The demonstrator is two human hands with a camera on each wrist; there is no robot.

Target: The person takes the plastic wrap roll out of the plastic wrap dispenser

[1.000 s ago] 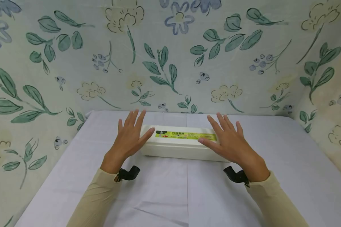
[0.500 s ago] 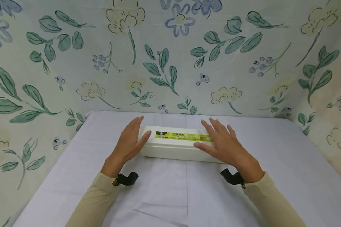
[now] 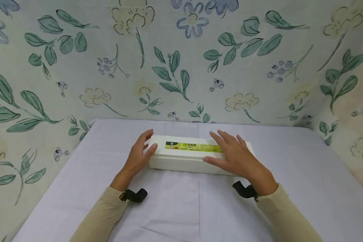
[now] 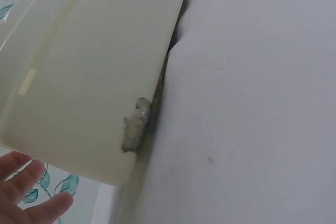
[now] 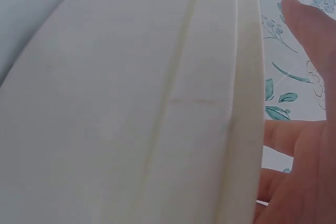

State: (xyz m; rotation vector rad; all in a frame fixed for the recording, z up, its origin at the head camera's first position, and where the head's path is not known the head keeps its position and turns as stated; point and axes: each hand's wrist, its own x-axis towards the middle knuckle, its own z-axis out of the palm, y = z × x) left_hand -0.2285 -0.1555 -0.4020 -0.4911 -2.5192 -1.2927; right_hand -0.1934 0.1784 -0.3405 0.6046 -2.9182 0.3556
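A long white cling film box (image 3: pixel 175 163) lies across the table in the head view, a yellow-green printed label (image 3: pixel 181 146) along its top. At its left end is my left hand (image 3: pixel 136 155), thumb up and fingers slightly bent. My right hand (image 3: pixel 240 158) hovers over the right part, its spread fingers hiding some of the lid and label. In the left wrist view, left fingers (image 4: pixel 21 187) lie by the end of the box (image 4: pixel 89 77); contact is unclear. The right wrist view has the right thumb (image 5: pixel 312 30) apart from the box (image 5: pixel 121 108), with other fingers partly behind it.
A white cloth (image 3: pixel 175 208) with creases covers the table. Floral fabric (image 3: pixel 169 60) hangs close behind the table's far edge and along both sides. Black curved wrist mounts (image 3: pixel 136 195) stick out inward from both wrists.
Both hands have come down closer to the box. The left fingers have gone from spread to drawn together and bent; the right hand has shifted left. The box stays in place.
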